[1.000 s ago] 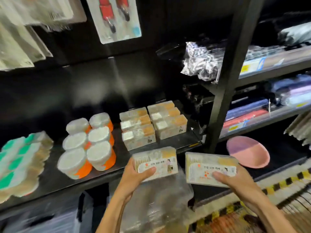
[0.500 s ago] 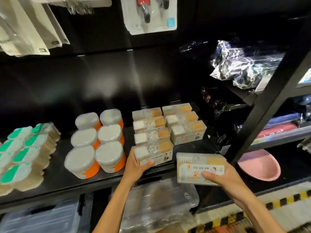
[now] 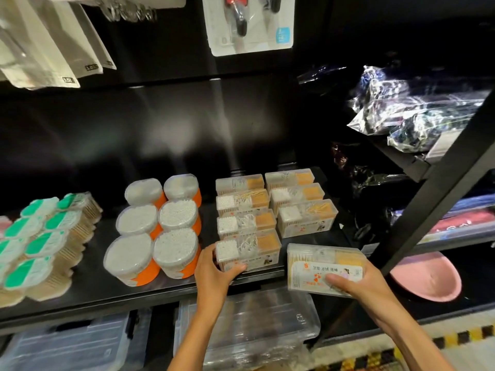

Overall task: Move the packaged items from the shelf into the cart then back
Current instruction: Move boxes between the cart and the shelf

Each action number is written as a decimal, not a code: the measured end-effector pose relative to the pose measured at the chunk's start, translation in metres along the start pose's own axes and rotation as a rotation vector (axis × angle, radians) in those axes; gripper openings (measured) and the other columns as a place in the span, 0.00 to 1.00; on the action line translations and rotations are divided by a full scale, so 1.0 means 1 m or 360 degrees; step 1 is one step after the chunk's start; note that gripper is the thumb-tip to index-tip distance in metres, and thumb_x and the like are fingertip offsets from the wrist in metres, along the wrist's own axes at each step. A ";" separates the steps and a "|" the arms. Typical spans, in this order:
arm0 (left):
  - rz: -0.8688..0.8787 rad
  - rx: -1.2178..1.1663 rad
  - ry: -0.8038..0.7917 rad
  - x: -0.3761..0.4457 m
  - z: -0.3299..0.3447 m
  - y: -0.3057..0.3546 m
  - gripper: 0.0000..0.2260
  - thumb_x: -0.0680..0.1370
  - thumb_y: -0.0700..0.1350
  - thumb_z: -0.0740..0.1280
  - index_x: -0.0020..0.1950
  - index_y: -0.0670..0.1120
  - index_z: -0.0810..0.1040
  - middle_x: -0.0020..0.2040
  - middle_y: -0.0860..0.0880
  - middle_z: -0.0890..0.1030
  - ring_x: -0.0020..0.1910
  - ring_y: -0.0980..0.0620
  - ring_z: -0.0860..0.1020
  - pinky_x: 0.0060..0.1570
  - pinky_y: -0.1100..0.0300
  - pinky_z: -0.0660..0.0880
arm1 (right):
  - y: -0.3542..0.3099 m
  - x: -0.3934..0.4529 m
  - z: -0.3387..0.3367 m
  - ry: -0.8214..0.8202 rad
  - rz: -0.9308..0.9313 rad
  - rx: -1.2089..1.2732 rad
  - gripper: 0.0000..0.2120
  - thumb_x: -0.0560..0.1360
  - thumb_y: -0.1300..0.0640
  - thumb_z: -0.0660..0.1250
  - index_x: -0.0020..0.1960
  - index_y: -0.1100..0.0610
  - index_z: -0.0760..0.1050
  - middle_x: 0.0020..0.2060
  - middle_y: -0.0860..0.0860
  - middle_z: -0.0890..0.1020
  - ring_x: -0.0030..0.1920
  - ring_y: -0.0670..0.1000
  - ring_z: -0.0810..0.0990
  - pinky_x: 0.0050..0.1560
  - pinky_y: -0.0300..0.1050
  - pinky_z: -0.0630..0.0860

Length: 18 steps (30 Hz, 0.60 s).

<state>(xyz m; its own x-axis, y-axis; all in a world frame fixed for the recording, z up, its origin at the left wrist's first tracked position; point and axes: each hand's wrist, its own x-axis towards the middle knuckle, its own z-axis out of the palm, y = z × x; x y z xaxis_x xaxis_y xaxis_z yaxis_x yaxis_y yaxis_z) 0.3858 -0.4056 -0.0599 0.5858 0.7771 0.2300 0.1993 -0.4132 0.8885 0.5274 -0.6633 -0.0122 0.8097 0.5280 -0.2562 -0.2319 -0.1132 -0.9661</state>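
Clear rectangular boxes of cotton swabs and toothpicks stand in two rows on the black shelf [image 3: 88, 287]. My left hand [image 3: 214, 271] grips the front box of the left row [image 3: 249, 250], which rests on the shelf near its front edge. My right hand [image 3: 359, 282] holds another such box [image 3: 321, 266] in the air, just off the shelf's front edge, in front of the shorter right row [image 3: 305, 214]. The cart is out of view.
Round orange tubs of cotton swabs [image 3: 152, 228] and green-lidded packs [image 3: 34, 242] fill the shelf's left part. A slanted black post [image 3: 439, 188] stands right of my right hand, a pink dish [image 3: 428, 279] behind it. Clear bins [image 3: 249, 328] sit below; carded packs [image 3: 249, 25] hang above.
My left hand carried its box up from below the shelf and set it down at the front of the left row. My right hand raised its box toward the shelf edge.
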 end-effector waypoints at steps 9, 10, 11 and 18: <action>-0.0010 0.0040 -0.0006 0.004 0.004 -0.003 0.30 0.61 0.46 0.81 0.61 0.44 0.77 0.54 0.50 0.81 0.55 0.54 0.78 0.56 0.55 0.76 | 0.002 0.014 -0.004 0.0087 -0.0050 -0.0081 0.30 0.60 0.62 0.78 0.60 0.56 0.74 0.50 0.52 0.85 0.50 0.49 0.84 0.45 0.40 0.81; -0.0016 0.0042 -0.0007 0.004 0.004 -0.003 0.30 0.61 0.46 0.81 0.61 0.44 0.77 0.55 0.50 0.81 0.55 0.54 0.78 0.56 0.55 0.76 | 0.002 0.014 -0.005 0.0092 -0.0055 -0.0088 0.29 0.60 0.63 0.78 0.60 0.56 0.74 0.50 0.52 0.85 0.50 0.49 0.84 0.45 0.40 0.81; -0.0020 0.0036 -0.0010 0.004 0.005 -0.002 0.30 0.62 0.45 0.81 0.62 0.44 0.77 0.55 0.50 0.80 0.55 0.55 0.77 0.57 0.55 0.76 | 0.002 0.015 -0.005 0.0094 -0.0060 -0.0092 0.29 0.61 0.63 0.78 0.60 0.56 0.74 0.50 0.52 0.85 0.50 0.49 0.84 0.45 0.40 0.81; 0.0066 0.0228 -0.0058 -0.027 -0.009 -0.013 0.28 0.73 0.48 0.72 0.71 0.42 0.68 0.67 0.48 0.73 0.66 0.52 0.71 0.67 0.54 0.69 | 0.006 0.021 -0.008 0.0117 -0.0058 -0.0109 0.29 0.62 0.62 0.78 0.61 0.57 0.73 0.51 0.53 0.84 0.51 0.50 0.83 0.49 0.43 0.80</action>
<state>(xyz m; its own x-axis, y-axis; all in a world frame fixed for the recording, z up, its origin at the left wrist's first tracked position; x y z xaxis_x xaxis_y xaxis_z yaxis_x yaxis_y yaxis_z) 0.3597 -0.4171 -0.0742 0.6235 0.7413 0.2485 0.2830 -0.5103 0.8121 0.5468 -0.6595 -0.0238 0.8549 0.4698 -0.2202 -0.1663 -0.1540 -0.9740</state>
